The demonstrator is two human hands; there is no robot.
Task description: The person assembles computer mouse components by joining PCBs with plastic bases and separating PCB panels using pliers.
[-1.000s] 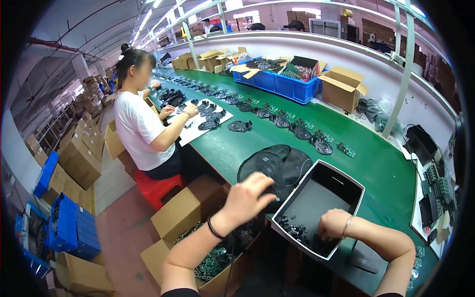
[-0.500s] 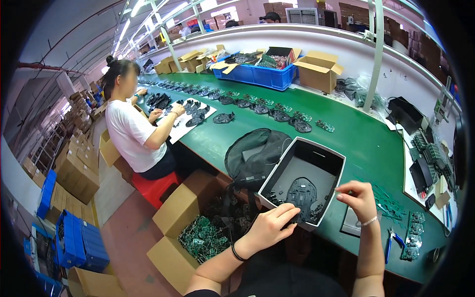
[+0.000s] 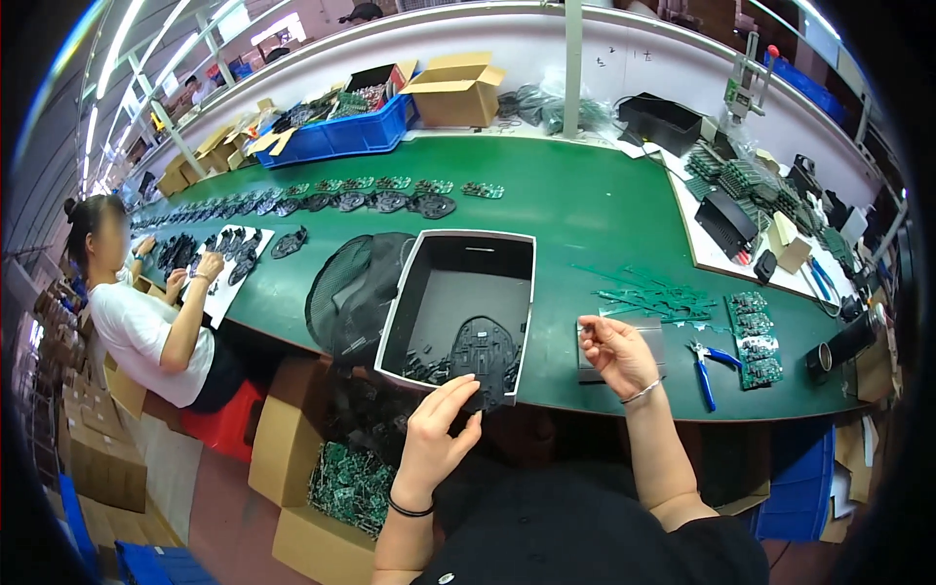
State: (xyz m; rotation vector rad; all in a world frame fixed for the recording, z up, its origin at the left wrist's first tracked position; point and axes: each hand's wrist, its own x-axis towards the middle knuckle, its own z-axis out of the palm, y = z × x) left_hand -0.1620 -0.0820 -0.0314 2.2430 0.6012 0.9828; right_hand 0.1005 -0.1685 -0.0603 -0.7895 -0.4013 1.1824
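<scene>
**Shell in one hand, bench getting crowded**

So the left hand (image 3: 441,429) has a black plastic shell (image 3: 485,346) pinched by its lower end, thumb and fingers close together, over the near right corner of the white-rimmed black box (image 3: 444,292), lower middle of frame. Right hand (image 3: 621,356) is curled with fingertips nearly meeting; can't tell if there's anything tiny in there. It's over a flat grey block (image 3: 591,363).

Clutter: black mesh bundle (image 3: 353,292) tight against the box's left side, green strips (image 3: 658,294) behind the grey block, then blue-handled pliers (image 3: 706,385) and green circuit boards (image 3: 756,336) further right. Co-worker in white (image 3: 146,331) sits far left.

The bench (image 3: 604,210) edge runs just below the box and the pliers. Most room is the plain green stretch at center, behind the box, right up to the white board (image 3: 688,231) at right.
</scene>
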